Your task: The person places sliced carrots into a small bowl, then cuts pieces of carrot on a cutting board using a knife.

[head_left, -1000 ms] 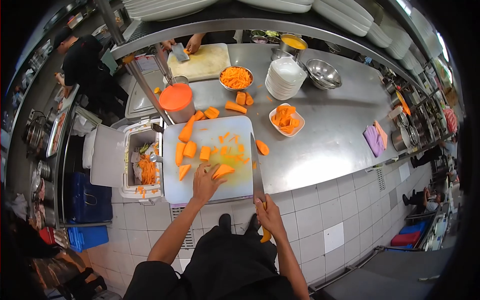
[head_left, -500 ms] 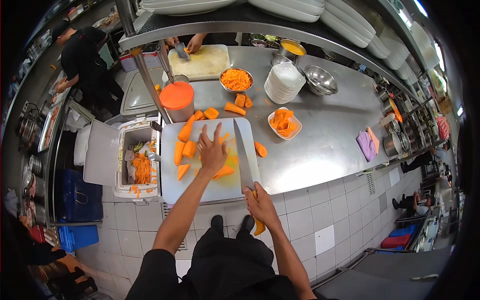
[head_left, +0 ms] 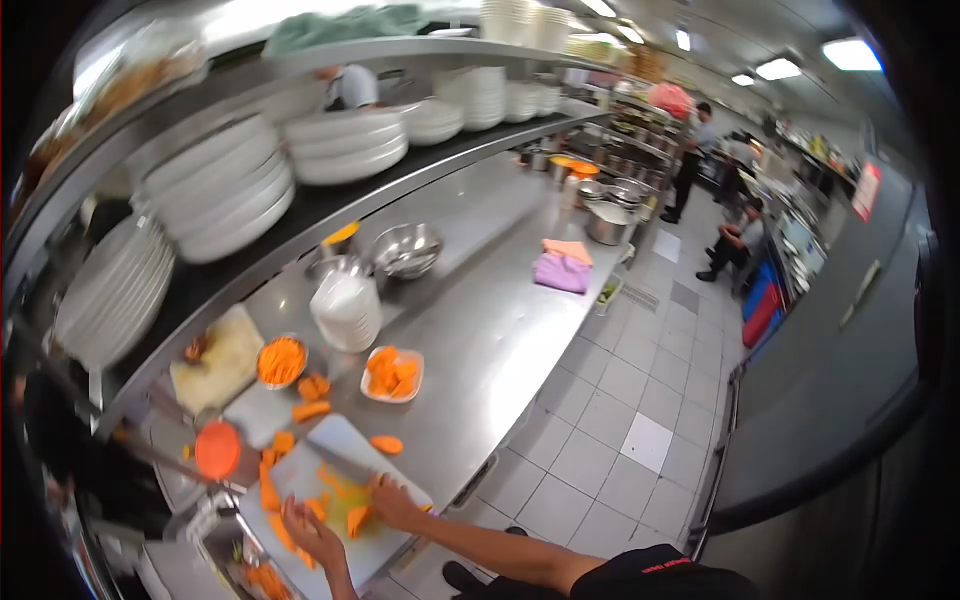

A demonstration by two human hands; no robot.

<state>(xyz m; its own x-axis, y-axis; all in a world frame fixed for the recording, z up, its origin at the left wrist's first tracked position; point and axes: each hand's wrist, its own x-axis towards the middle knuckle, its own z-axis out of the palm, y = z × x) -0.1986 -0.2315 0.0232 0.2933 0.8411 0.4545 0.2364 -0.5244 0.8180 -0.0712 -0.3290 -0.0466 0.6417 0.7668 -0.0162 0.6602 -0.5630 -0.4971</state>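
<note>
My right hand (head_left: 395, 502) is closed round the handle of a kitchen knife (head_left: 345, 466), its blade low over the white cutting board (head_left: 345, 432) and pointing to the upper left. At the board's lower left, my left hand (head_left: 312, 532) looks open beside carrot pieces, though it is somewhat blurred. Between the hands lies a cut carrot piece (head_left: 358, 520), with flat carrot scraps near the blade. Larger carrot chunks (head_left: 270, 490) line the board's left edge. One more carrot piece (head_left: 387, 444) rests on the steel counter just past the board.
Beyond the board stand a white bowl of carrot slices (head_left: 392, 375), a metal bowl of carrot strips (head_left: 282, 360), stacked white bowls (head_left: 347, 312) and an orange-lidded container (head_left: 218, 450). Folded cloths (head_left: 562, 270) lie farther along. A plate shelf (head_left: 345, 145) overhangs the counter. Several people are in the background.
The view has swung right and up, showing more of the aisle. My right hand has brought the knife from the board's right edge over its middle. My left hand sits lower on the board.
</note>
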